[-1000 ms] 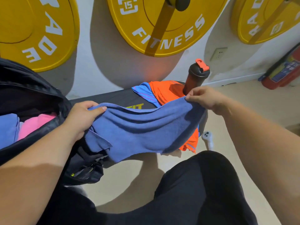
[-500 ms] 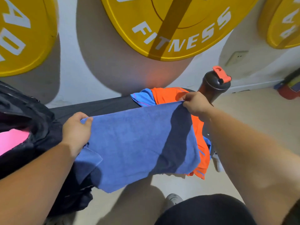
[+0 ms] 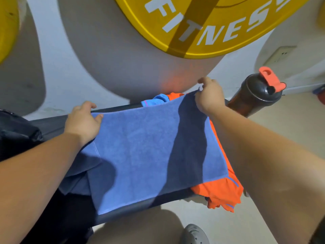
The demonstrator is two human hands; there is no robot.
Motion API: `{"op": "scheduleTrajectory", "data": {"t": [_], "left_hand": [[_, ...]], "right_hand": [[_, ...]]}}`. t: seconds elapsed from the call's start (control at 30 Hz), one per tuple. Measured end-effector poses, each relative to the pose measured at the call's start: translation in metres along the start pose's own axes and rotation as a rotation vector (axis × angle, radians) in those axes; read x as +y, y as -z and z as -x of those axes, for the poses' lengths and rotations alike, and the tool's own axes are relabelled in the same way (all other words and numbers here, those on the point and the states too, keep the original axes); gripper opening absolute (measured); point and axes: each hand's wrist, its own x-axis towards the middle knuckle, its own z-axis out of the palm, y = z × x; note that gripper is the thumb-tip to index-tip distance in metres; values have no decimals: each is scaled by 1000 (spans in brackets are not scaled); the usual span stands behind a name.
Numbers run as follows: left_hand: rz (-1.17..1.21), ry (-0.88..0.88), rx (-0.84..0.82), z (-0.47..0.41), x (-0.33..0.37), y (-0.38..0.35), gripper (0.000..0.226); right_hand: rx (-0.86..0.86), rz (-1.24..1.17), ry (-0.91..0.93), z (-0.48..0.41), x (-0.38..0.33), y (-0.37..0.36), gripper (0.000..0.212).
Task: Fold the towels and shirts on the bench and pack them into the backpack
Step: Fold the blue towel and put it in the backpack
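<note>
We face a white wall (image 3: 88, 59) hung with a yellow plate (image 3: 228, 23) lettered FITNESS, with a socket (image 3: 279, 53) to its right. Below it a black bench (image 3: 49, 124) runs across the view.

The blue towel (image 3: 140, 147) lies spread over the bench, reaching from the far edge down to the near one. We see both hands at its far edge, well apart, one at each corner. The left hand (image 3: 82, 122) grips the far left corner: its thumb lies on top of the cloth and its fingers curl over the edge behind. The right hand (image 3: 209, 97) pinches the far right corner between thumb and fingertips and holds it a little above the bench, so that side of the towel slopes up to it. Under the left forearm we make out a darker layer of towel sagging lower.

An orange shirt (image 3: 221, 192) lies beneath the towel on the right; it shows along the towel's right side and hangs off the near edge of the bench. A blue part of it shows past the towel's far edge.

A dark bottle (image 3: 255, 95) with an orange cap stands just right of the right hand. The black backpack (image 3: 15, 132) sits at the left edge of the view, beside the left forearm. A grey shoe (image 3: 195, 233) shows on the floor below.
</note>
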Motion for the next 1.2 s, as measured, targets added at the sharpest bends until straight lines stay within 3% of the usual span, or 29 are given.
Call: {"op": "scheduleTrajectory", "data": {"t": [0.13, 0.27, 0.47, 0.53, 0.67, 0.73, 0.87, 1.07, 1.2], "left_hand": [[-156, -56, 12, 28, -2, -14, 51], [-129, -136, 8, 74, -21, -18, 62], [-230, -187, -12, 133, -50, -5, 60], [-251, -158, -40, 145, -58, 0, 55], [-240, -106, -97, 162, -65, 1, 15], [-286, -95, -146, 166, -68, 0, 10], [-310, -145, -143, 169, -72, 1, 26], [-162, -312, -56, 175, -57, 13, 51], [-61, -364, -15, 166, -48, 17, 57]], "right_hand": [[86, 257, 220, 53, -3, -38, 50], [-196, 383, 293, 103, -13, -75, 65], [-243, 554, 307, 140, 0, -81, 76], [-238, 535, 313, 154, -9, -82, 75], [-302, 392, 429, 188, -50, -99, 74], [-367, 370, 458, 205, -56, -113, 74], [-474, 474, 468, 219, -41, -131, 74], [-528, 452, 455, 215, -43, -126, 75], [-538, 173, 300, 202, -75, -102, 61]]}}
